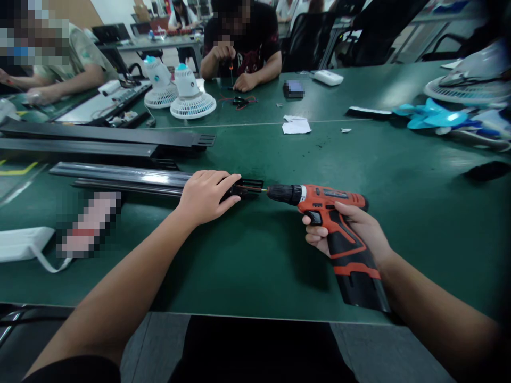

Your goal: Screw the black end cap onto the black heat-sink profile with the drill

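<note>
In my right hand (359, 229) is an orange and black cordless drill (331, 199), held by its grip, with a finger by the trigger. Its chuck points left, and the bit meets or nearly meets the slotted end of a long black profile (123, 174); exact contact is too small to tell. My left hand (209, 194) lies over the profile near that end, fingers wrapped across it and pressing it on the green table (255, 266). The palm hides part of the profile beneath.
More long black profiles (80, 146) lie behind at left. A blurred-out phone (90, 226) and a white strapped item (24, 243) are nearer. White fans (191, 96), paper scraps (296, 126) and blue fan blades (433, 114) sit farther back. A person (255, 48) works opposite with a screwdriver.
</note>
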`<control>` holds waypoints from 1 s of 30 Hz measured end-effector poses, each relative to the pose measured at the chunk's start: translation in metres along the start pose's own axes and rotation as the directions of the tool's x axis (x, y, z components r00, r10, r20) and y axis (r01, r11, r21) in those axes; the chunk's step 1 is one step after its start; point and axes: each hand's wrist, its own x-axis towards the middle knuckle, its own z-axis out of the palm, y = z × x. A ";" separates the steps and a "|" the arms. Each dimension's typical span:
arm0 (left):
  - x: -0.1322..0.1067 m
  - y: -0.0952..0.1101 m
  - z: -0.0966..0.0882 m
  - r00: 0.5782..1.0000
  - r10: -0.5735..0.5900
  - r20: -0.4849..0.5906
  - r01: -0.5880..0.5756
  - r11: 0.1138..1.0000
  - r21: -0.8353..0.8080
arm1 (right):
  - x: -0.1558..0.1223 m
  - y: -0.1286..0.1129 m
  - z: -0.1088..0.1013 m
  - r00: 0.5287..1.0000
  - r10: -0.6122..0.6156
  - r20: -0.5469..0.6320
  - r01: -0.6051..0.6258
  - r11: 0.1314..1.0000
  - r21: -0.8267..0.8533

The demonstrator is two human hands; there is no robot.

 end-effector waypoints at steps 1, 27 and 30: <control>0.000 0.000 0.000 1.000 0.002 -0.001 -0.002 1.000 0.000 | 0.000 0.000 0.000 1.000 -0.002 0.002 0.002 1.000 -0.004; 0.000 0.000 0.001 1.000 0.014 -0.013 -0.014 1.000 0.016 | 0.002 0.001 -0.001 1.000 0.000 0.004 0.000 0.999 0.043; 0.000 0.000 0.000 1.000 0.014 -0.012 -0.014 1.000 0.021 | 0.002 0.000 -0.001 1.000 0.002 0.003 -0.002 0.999 0.042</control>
